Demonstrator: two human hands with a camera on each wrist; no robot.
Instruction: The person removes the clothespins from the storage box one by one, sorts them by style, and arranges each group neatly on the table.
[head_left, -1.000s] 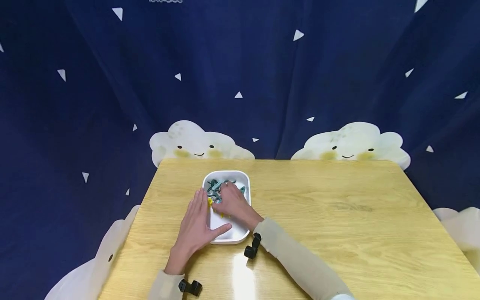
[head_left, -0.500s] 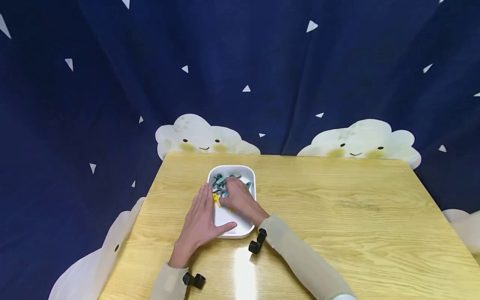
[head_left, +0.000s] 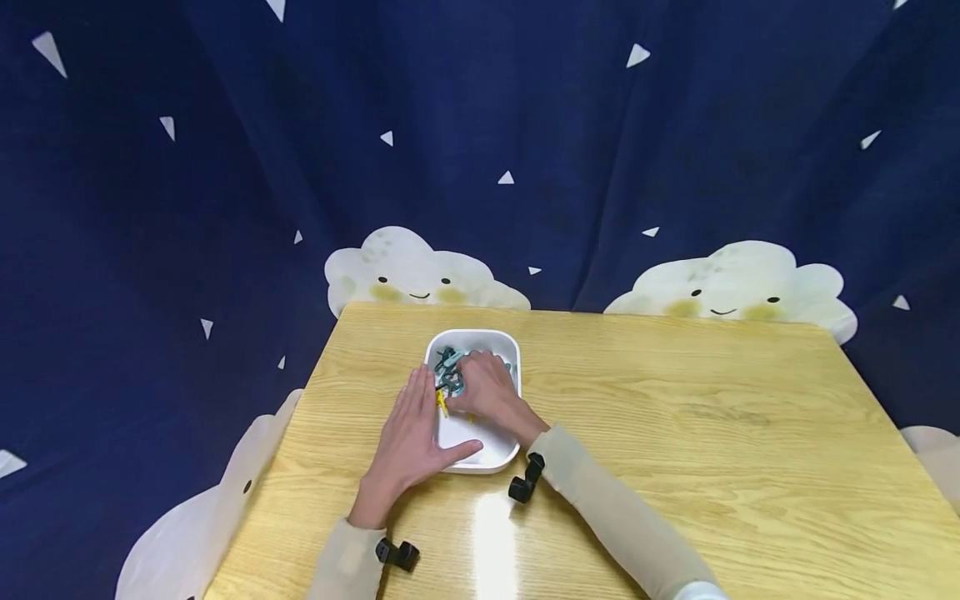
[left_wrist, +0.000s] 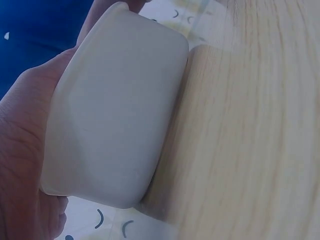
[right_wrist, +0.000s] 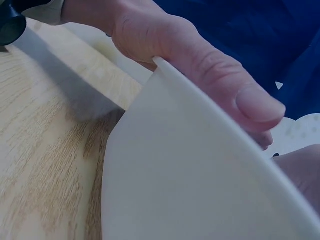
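A white rounded plastic bin [head_left: 480, 463] stands on the wooden table with small dark-green and light-teal pieces [head_left: 451, 372] heaped at its far left. A yellow piece [head_left: 442, 403] lies by its left wall. My left hand [head_left: 408, 437] lies along the left rim, fingers straight and together, thumb spread over the near end. My right hand [head_left: 491, 392] reaches over the right rim, palm down, fingers bent into the heap. Its fingertips are hidden, so I cannot tell whether they pinch a piece. In the right wrist view, the thumb [right_wrist: 255, 102] extends over the bin's rim.
The wooden table [head_left: 697, 433] extends far to the right of the bin. A dark blue curtain [head_left: 450, 125] with white triangles and smiling clouds hangs behind it. Black cameras [head_left: 525, 479] are strapped at both wrists.
The head view has shifted, so the bin and both hands appear further right. More of the yellow piece beside the left wall shows. The left hand keeps its place on the rim.
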